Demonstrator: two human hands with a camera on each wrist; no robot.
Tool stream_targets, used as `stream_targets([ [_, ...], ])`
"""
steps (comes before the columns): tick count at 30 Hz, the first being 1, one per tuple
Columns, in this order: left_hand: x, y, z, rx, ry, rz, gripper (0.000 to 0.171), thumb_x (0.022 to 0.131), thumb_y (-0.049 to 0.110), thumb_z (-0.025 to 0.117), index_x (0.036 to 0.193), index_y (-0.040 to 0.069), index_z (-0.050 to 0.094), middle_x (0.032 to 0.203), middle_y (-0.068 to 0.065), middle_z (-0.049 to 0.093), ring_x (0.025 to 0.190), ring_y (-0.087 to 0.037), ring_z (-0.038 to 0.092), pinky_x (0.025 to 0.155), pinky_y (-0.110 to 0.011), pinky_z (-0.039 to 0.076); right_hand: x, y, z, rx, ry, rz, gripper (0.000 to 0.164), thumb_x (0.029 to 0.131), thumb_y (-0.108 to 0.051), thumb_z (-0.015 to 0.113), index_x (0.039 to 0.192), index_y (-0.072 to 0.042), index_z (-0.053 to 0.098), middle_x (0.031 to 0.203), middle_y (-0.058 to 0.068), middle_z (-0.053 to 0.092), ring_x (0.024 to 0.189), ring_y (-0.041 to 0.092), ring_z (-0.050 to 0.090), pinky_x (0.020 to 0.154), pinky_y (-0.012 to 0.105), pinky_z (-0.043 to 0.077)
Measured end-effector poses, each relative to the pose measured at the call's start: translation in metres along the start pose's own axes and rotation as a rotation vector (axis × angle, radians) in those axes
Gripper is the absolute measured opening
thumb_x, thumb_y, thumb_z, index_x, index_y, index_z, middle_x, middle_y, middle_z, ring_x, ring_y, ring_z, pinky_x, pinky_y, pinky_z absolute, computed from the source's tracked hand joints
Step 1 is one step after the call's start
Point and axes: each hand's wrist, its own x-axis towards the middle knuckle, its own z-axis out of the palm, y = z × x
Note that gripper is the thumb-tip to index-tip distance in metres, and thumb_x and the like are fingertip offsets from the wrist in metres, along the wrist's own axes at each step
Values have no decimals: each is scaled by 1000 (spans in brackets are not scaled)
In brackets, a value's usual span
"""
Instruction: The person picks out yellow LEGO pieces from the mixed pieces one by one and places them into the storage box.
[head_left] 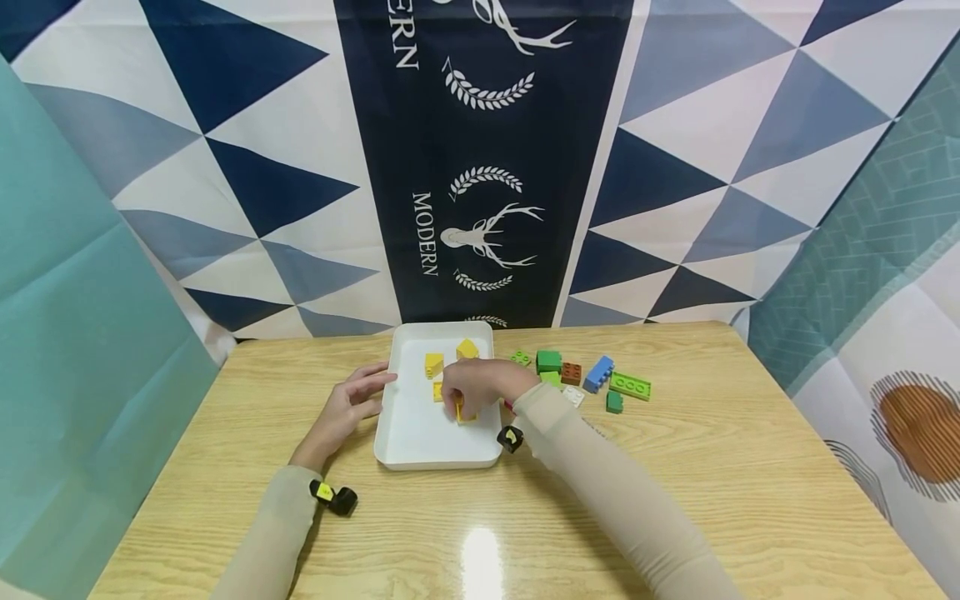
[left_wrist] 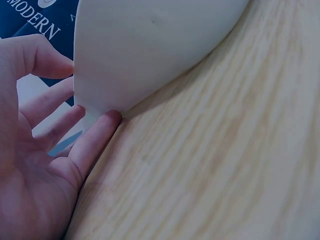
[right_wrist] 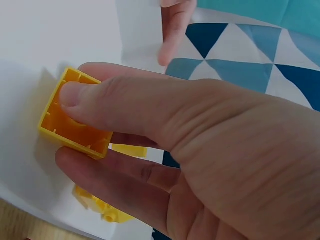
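A white tray (head_left: 420, 437) lies on the table, its left side wall (left_wrist: 145, 45) close up in the left wrist view. My left hand (head_left: 345, 412) is beside it, fingertips touching the outside of that wall with the fingers loosely extended. Inside the tray, my right hand (head_left: 476, 383) pinches a yellow toy brick (right_wrist: 82, 131) between thumb and fingers. The brick's hollow underside faces the right wrist camera. Other yellow bricks sit in the tray: one at the left (head_left: 434, 364), one at the back (head_left: 467, 348), and one partly hidden by the right hand (head_left: 438, 391).
Loose bricks lie right of the tray: a green brick (head_left: 548, 361), a brown brick (head_left: 571, 372), a blue brick (head_left: 599, 374), a light green plate brick (head_left: 630, 385), and several more. Something red shows partly under the right wrist. A patterned cloth (head_left: 480, 250) hangs behind the table.
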Motion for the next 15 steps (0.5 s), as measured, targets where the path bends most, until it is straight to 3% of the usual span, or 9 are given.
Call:
stream_targets([
  [4, 0, 0, 0, 3, 0, 2, 45, 89, -6, 58, 133, 2, 63, 156, -16, 42, 139, -36, 47, 110, -28, 42, 2, 2, 4, -5, 1, -3, 18, 83, -3, 77, 82, -21, 78, 84, -4, 62, 79, 15, 55, 61, 23, 43],
  [10, 0, 0, 0, 1, 0, 5, 45, 88, -7, 57, 133, 1, 62, 155, -16, 41, 139, -37, 47, 115, -51, 36, 4, 4, 8, 2, 6, 1, 18, 83, -5, 78, 81, -23, 77, 83, -5, 62, 78, 14, 55, 63, 24, 43],
  [15, 0, -1, 1, 6, 3, 2, 45, 89, -6, 58, 133, 1, 62, 156, -16, 41, 139, -36, 47, 114, -39, 40, 4, 3, 8, 3, 5, 13, 18, 83, -7, 79, 81, -24, 77, 82, -5, 63, 78, 15, 55, 64, 25, 43],
])
